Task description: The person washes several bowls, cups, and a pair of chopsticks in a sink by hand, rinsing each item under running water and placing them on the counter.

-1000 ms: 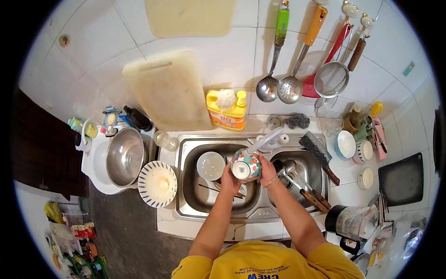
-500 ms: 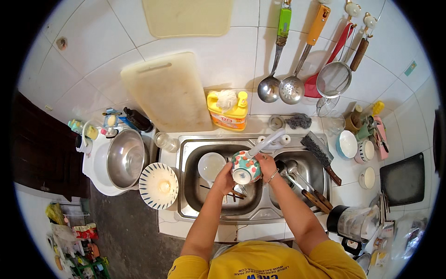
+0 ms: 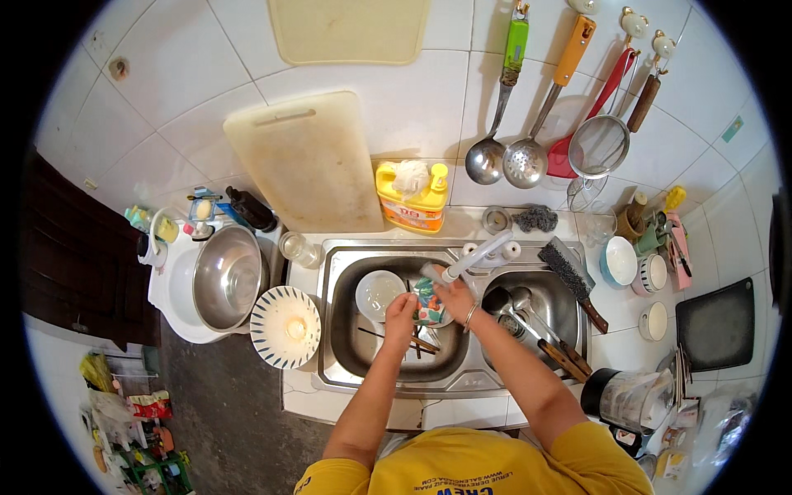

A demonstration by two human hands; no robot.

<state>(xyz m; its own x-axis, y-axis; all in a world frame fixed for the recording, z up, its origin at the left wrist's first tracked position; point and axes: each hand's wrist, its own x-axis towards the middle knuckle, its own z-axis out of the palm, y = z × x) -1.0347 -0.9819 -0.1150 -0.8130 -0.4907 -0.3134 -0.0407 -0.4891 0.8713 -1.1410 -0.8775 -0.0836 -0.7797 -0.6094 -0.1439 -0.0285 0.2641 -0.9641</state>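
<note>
My left hand grips a patterned bowl in green, white and red by its left edge, over the left sink basin. My right hand, a bracelet at its wrist, is at the bowl's right side just under the white faucet. Its fingers are smeared by motion, so their grip is unclear. Beside my left hand a white bowl sits in the basin. Chopsticks lie in the basin below the hands.
The right basin holds ladles with wooden handles. A cleaver lies at its far right edge. A yellow detergent jug stands behind the sink. Left are a striped bowl and a steel basin; small bowls stand right.
The bowl has turned and tilted, so its base no longer faces up. My right hand has shifted from its side up toward the faucet; my left hand still holds it.
</note>
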